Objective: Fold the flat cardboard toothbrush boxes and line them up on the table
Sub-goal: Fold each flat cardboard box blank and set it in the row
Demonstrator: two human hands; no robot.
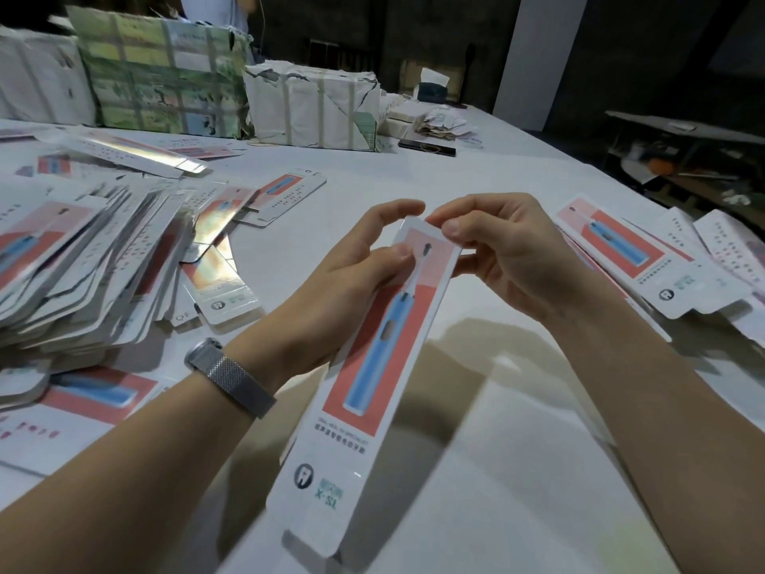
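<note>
A long white toothbrush box with a pink panel and a blue toothbrush picture is held above the table, its near end pointing toward me. My left hand grips the box's far part from the left, thumb on the printed face. My right hand pinches the flap at the far end between thumb and forefinger. A large heap of flat boxes lies to the left. A few boxes lie at the right on the white table.
Paper-wrapped strapped bundles and a green printed bundle stand at the back. A dark phone and a pile of paper scraps lie beyond them. The table's right edge drops off to a dark floor with clutter.
</note>
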